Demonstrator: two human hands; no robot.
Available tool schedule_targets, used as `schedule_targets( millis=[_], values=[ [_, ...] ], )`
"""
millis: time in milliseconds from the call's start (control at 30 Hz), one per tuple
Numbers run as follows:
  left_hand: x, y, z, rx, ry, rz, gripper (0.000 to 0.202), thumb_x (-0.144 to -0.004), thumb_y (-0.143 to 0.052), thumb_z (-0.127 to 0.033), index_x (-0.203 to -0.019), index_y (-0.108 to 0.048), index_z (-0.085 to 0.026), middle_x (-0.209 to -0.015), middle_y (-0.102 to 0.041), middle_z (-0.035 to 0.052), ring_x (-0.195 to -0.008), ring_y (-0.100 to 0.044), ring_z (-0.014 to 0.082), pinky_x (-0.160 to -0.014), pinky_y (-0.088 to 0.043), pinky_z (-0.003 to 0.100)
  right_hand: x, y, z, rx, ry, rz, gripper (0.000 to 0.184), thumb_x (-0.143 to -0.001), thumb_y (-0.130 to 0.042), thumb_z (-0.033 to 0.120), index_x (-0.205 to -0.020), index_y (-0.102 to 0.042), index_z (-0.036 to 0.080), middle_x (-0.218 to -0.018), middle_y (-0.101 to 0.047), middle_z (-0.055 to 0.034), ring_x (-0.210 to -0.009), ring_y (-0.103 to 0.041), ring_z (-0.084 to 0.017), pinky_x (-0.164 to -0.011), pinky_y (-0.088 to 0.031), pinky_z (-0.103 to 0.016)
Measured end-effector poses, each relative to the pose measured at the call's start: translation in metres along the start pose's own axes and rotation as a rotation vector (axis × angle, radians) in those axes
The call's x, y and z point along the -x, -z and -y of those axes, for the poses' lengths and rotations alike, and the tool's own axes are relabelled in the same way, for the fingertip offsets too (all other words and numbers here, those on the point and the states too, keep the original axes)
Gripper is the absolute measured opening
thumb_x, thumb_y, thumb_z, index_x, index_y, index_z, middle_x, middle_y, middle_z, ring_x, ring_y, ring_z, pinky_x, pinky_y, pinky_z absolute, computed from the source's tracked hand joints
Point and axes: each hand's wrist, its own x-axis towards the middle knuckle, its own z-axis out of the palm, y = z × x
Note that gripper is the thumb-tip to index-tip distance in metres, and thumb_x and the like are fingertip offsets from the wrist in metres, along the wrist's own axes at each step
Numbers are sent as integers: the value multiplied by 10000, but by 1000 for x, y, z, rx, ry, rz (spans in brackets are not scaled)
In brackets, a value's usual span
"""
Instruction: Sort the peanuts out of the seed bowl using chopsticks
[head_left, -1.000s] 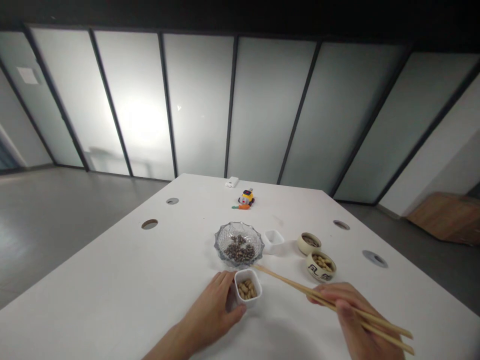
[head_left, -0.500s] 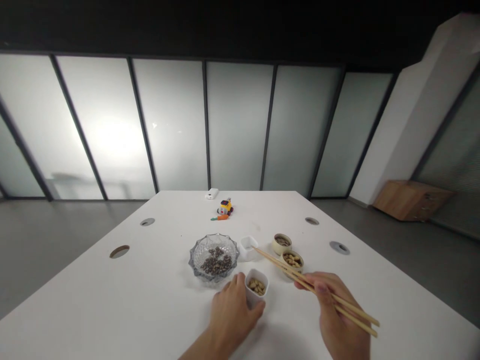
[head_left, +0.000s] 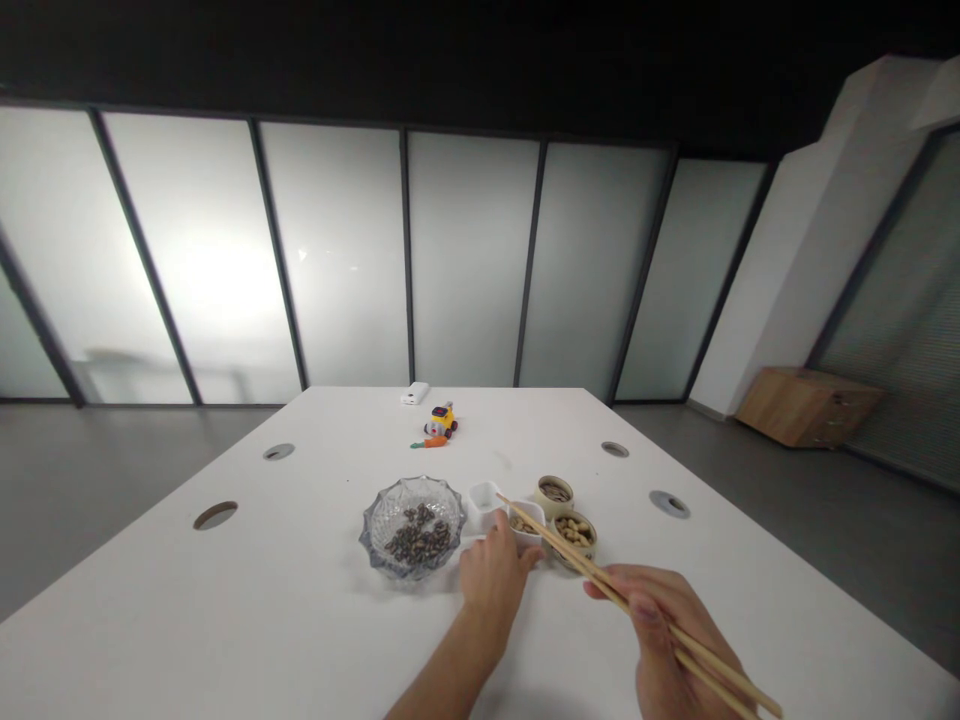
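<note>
My left hand (head_left: 495,577) is wrapped round a small white square cup of peanuts (head_left: 525,523), which stands between the glass bowl and the round cups. My right hand (head_left: 664,625) grips a pair of wooden chopsticks (head_left: 585,564); their tips reach over the white cup. A cut-glass bowl (head_left: 413,525) with dark seeds sits left of my left hand. An empty white square cup (head_left: 484,497) stands just behind the peanut cup.
Two round cream cups stand right of the white ones, the near round cup (head_left: 576,530) with peanuts, the far round cup (head_left: 554,492) with dark seeds. A small yellow toy (head_left: 440,421) and a white box (head_left: 414,393) lie at the table's far edge. Round cable holes (head_left: 215,515) dot the white table (head_left: 247,610).
My left hand has slid the white peanut cup away from me, up beside the empty white cup. My right hand and chopsticks shifted slightly; the view turned.
</note>
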Motion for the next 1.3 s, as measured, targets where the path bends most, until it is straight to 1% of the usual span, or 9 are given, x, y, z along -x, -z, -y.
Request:
schedule_targets(
  millis=[300,533,767,867,967,1033,1100,1167,1300],
  values=[
    [-2,-6,-5,14,-31,61,548,-1033,-656,-611,-1389,-586,-201,-1046,-777,148,-992,-773,323,-830,-562,358,5,0,-8,-9,-4,42,255,-1078,-586,353,-950,-772,235,-891,-795,-80,-827,-797,-254,-712,-662,-332],
    [-3,-1,-10,46,-81,101,455,-1059,-629,-567,-1353,-602,-220,-1098,-789,134,-1024,-774,307,-831,-551,339,8,-4,-14,21,11,63,238,-1079,-579,346,-962,-759,243,-892,-788,-81,-833,-795,-250,-706,-665,-325],
    [19,3,5,161,-153,92,274,-1055,-634,-429,-1229,-609,-218,-1174,-766,95,-1137,-726,296,-950,-562,364,3,-7,-3,52,43,-18,317,-1079,-589,428,-899,-769,240,-867,-788,-76,-791,-791,-237,-697,-658,-314],
    [26,2,14,142,-230,36,280,-1015,-662,-288,-1277,-601,-208,-1346,-686,117,-1232,-678,305,-1005,-578,383,-1,-11,7,38,50,-45,355,-1074,-596,469,-870,-776,240,-830,-790,-74,-749,-790,-233,-667,-657,-311],
    [21,4,17,89,-233,-87,462,-1006,-615,-142,-1452,-513,-202,-1600,-499,152,-1340,-632,305,-989,-614,356,-2,-13,12,19,49,-27,357,-1071,-601,482,-885,-788,241,-813,-793,-76,-719,-787,-232,-643,-658,-313],
    [12,6,17,26,-207,-129,532,-1012,-559,-65,-1522,-467,-183,-1672,-408,184,-1325,-654,304,-976,-628,344,0,-13,9,3,49,-16,341,-1074,-597,472,-909,-786,239,-813,-794,-79,-724,-789,-239,-640,-661,-322],
    [4,9,18,-42,-180,-110,559,-1002,-507,4,-1533,-474,-170,-1645,-451,193,-1231,-712,290,-920,-647,326,4,-11,4,-8,52,7,318,-1084,-582,447,-947,-778,237,-828,-796,-84,-752,-795,-248,-661,-667,-336],
    [0,13,20,-78,-170,-78,577,-988,-465,54,-1511,-505,-187,-1537,-575,160,-1164,-737,270,-855,-655,297,7,-10,-1,-13,53,31,297,-1093,-565,418,-982,-771,235,-846,-795,-85,-770,-798,-252,-681,-671,-346],
    [1,18,22,-89,-213,-43,542,-982,-450,75,-1432,-563,-204,-1327,-700,110,-1175,-720,267,-850,-649,295,7,-10,-2,-32,48,31,272,-1093,-571,399,-991,-766,240,-852,-787,-63,-731,-800,-232,-659,-668,-318]
  ],
)
